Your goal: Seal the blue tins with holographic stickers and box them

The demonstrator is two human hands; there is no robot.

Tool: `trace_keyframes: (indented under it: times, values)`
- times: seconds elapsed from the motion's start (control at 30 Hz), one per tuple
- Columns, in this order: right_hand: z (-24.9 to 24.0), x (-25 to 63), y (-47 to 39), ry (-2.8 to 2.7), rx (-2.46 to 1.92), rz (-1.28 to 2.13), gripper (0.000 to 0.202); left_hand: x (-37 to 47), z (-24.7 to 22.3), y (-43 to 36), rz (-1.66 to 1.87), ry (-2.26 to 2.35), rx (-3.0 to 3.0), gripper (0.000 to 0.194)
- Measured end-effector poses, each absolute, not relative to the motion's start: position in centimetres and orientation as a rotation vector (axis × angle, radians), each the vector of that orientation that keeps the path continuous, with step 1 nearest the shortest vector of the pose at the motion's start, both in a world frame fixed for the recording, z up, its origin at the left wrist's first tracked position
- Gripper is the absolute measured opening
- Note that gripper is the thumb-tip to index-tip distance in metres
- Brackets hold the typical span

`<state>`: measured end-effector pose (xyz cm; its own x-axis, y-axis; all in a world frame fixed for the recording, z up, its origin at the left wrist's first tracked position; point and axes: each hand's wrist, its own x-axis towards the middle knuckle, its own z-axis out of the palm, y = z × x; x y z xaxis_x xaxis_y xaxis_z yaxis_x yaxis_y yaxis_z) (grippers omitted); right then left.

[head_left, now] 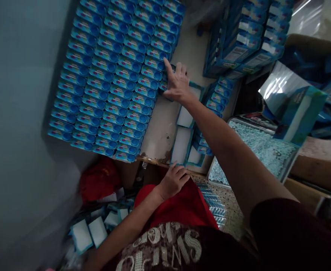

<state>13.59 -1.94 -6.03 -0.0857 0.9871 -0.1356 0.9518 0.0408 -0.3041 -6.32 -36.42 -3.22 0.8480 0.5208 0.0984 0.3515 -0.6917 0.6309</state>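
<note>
Rows of small blue packs (109, 79) stand tightly side by side on a pale table (157, 135). My right hand (178, 82) is at the right edge of these rows, thumb and index finger spread around a few blue packs (163, 83) partly hidden under the palm. My left hand (174, 180) is by the table's front edge, fingers loosely apart and holding nothing. Just beyond its fingertips lies a blue-edged box with a white face (181, 145). A second one (185, 113) lies behind it, partly beneath my right forearm.
Blue cartons (239, 45) are stacked at the back right, with short stacks of packs (217, 96) nearby. A tray of pale blue pieces (255, 150) stands right of the table. Below left are a red bag (100, 180) and white-faced boxes (81, 235).
</note>
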Motion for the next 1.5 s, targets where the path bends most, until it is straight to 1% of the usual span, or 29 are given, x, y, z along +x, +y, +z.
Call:
trace_keyframes:
  times: [0.07, 0.13, 0.17, 0.2, 0.23, 0.27, 0.3, 0.33, 0.37, 0.43, 0.5, 0.57, 0.63, 0.7, 0.77, 0.83, 0.93, 1.0, 1.07, 1.13, 1.23, 1.37, 1.43, 1.5]
  values:
    - [-4.9, 13.1, -4.8, -2.106, -2.091, 0.395, 0.089, -6.9, -3.3, -36.7, 0.3, 0.577, 2.362, 0.018]
    - [-2.3, 12.6, -9.6, -2.102, -1.974, 0.272, 0.072, -8.1, -3.3, -36.5, 0.266, 0.614, 2.274, 0.022]
    - [-0.5, 12.3, -12.8, -2.098, -1.899, 0.216, 0.071, -9.0, -3.4, -36.3, 0.251, 0.668, 2.202, 0.023]
    - [1.3, 12.0, -16.6, -2.095, -1.867, 0.197, 0.077, -10.1, -3.4, -36.1, 0.235, 0.751, 2.108, 0.023]
    - [3.1, 11.6, -20.7, -2.097, -1.867, 0.21, 0.089, -11.2, -3.5, -36.0, 0.214, 0.862, 1.986, 0.022]
    - [4.7, 11.1, -25.2, -2.108, -1.881, 0.254, 0.099, -12.2, -3.7, -35.9, 0.186, 0.982, 1.837, 0.02]
    - [5.9, 10.6, -29.6, -2.126, -1.891, 0.314, 0.103, -13.0, -3.9, -36.0, 0.156, 1.084, 1.666, 0.02]
    - [6.6, 10.2, -33.9, -2.147, -1.892, 0.378, 0.102, -13.6, -4.2, -36.2, 0.131, 1.149, 1.483, 0.023]
    - [6.8, 9.9, -37.7, -2.153, -1.904, 0.425, 0.1, -13.7, -4.5, -36.4, 0.114, 1.163, 1.307, 0.03]
    - [5.5, 10.0, -43.6, -2.105, -1.97, 0.385, 0.093, -12.8, -5.3, -37.1, 0.104, 1.084, 1.058, 0.043]
    - [3.0, 11.3, -46.6, -2.059, -2.036, 0.272, 0.087, -10.7, -5.9, -37.6, 0.136, 1.016, 1.059, 0.045]
    - [0.3, 13.1, -47.4, -2.041, -2.06, 0.122, 0.081, -8.2, -6.5, -37.6, 0.184, 1.031, 1.321, 0.041]
    - [-1.9, 14.9, -47.0, -2.064, -2.013, -0.019, 0.074, -6.2, -7.0, -36.9, 0.205, 1.056, 1.659, 0.043]
    - [-3.6, 16.0, -46.5, -2.099, -1.923, -0.144, 0.07, -4.9, -7.5, -36.0, 0.187, 1.044, 1.895, 0.051]
    - [-5.0, 16.2, -46.5, -2.107, -1.861, -0.265, 0.069, -4.3, -8.1, -35.2, 0.151, 0.995, 2.007, 0.063]
    - [-6.1, 15.7, -47.1, -2.098, -1.873, -0.314, 0.07, -4.0, -8.7, -34.7, 0.109, 0.935, 2.067, 0.076]
    - [-7.3, 14.5, -48.4, -2.099, -1.937, -0.24, 0.073, -3.4, -9.5, -34.1, 0.083, 0.851, 2.065, 0.093]
    - [-7.7, 14.0, -48.7, -2.088, -1.916, -0.246, 0.074, -2.9, -9.9, -32.9, 0.1, 0.784, 1.95, 0.107]
    - [-7.3, 13.9, -48.1, -2.069, -1.89, -0.261, 0.073, -2.8, -10.0, -31.0, 0.108, 0.713, 1.767, 0.114]
    - [-6.4, 14.2, -46.7, -2.07, -1.93, -0.169, 0.069, -2.9, -9.7, -28.7, 0.112, 0.694, 1.6, 0.107]
    - [-4.7, 15.0, -43.9, -2.12, -2.016, 0.1, 0.066, -2.6, -9.0, -25.9, 0.196, 0.767, 1.46, 0.087]
    - [-3.9, 15.9, -41.8, -2.136, -2.058, 0.379, 0.082, -0.4, -8.7, -25.0, 0.362, 0.82, 1.424, 0.073]
    - [-4.4, 15.8, -42.0, -2.107, -2.083, 0.415, 0.09, 0.7, -8.6, -25.5, 0.412, 0.847, 1.453, 0.067]
    - [-5.1, 15.5, -42.8, -2.058, -2.117, 0.355, 0.09, 0.8, -8.1, -26.3, 0.454, 0.939, 1.497, 0.059]
